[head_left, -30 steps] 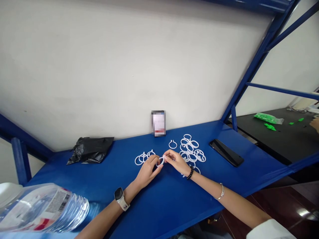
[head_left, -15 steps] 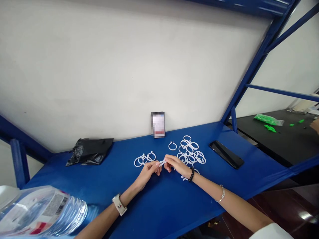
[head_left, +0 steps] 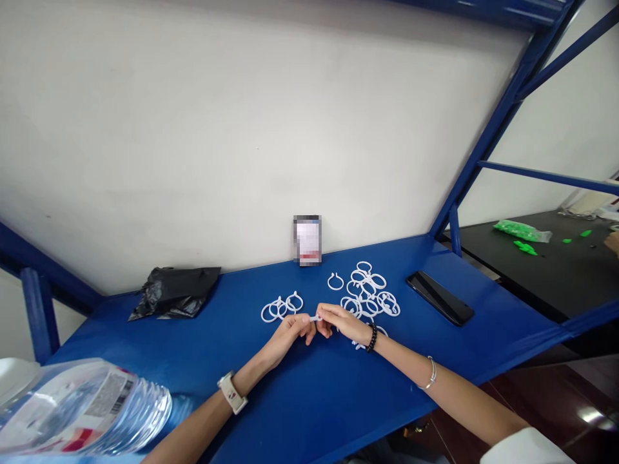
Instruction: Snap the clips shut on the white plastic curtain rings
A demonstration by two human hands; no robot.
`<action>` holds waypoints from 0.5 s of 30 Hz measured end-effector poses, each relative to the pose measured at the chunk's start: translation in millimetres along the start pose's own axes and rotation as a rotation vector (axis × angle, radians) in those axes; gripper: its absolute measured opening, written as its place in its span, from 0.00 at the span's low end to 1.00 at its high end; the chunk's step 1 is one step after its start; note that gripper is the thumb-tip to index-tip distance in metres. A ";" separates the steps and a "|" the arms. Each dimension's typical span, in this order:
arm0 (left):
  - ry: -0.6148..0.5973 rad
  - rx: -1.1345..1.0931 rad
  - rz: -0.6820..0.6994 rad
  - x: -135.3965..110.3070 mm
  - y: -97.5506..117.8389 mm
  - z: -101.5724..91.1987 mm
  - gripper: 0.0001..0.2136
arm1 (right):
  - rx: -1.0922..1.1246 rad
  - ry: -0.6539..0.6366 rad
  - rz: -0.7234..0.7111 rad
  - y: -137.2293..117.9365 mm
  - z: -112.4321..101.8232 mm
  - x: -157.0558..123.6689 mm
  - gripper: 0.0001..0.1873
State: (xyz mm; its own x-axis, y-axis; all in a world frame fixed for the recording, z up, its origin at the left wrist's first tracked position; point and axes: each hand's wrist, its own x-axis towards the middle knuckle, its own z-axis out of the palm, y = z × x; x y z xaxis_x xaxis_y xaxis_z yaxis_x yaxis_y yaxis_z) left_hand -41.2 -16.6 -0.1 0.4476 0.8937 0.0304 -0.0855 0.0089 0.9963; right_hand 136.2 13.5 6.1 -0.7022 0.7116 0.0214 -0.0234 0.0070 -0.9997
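Over the blue table, a white plastic ring (head_left: 314,318) is pinched between both hands, mostly covered by the fingers. My left hand (head_left: 291,330) is closed on its left side, thumb and forefinger together. On the other side my right hand (head_left: 338,320) grips it with bent fingers. A few linked or overlapping white rings (head_left: 278,309) lie just beyond my left hand. Past my right hand spreads a loose pile of several white rings (head_left: 370,299), some partly hidden by the wrist. One separate ring with an open gap (head_left: 335,281) sits left of that pile.
A phone (head_left: 440,298) lies at the right of the blue table (head_left: 300,399). A blurred-out upright item (head_left: 308,241) leans on the wall. At left are a black plastic bag (head_left: 176,293) and a large water bottle (head_left: 87,409). Green pieces (head_left: 522,230) lie on a black table.
The held ring has turned, showing as one narrow strip instead of two strands. My fingers have drawn slightly closer together around it. The rings on the table look much the same.
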 end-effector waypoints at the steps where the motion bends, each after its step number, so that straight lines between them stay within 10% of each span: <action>1: 0.011 0.004 -0.009 0.3 -0.6 -0.3 0.22 | -0.009 -0.018 0.009 -0.1 -0.1 0.3 0.24; 15: -0.053 -0.060 0.004 2.9 -9.5 -4.0 0.24 | 0.022 -0.064 0.037 2.4 -4.0 2.3 0.28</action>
State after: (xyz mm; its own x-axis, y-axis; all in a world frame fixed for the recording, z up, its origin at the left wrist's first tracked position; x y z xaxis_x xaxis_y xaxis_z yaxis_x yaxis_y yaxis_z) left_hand -42.6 -12.3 -9.8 0.4935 0.8688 0.0403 -0.1402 0.0337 0.9896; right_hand 137.4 18.0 3.7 -0.7466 0.6651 -0.0142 -0.0114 -0.0341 -0.9994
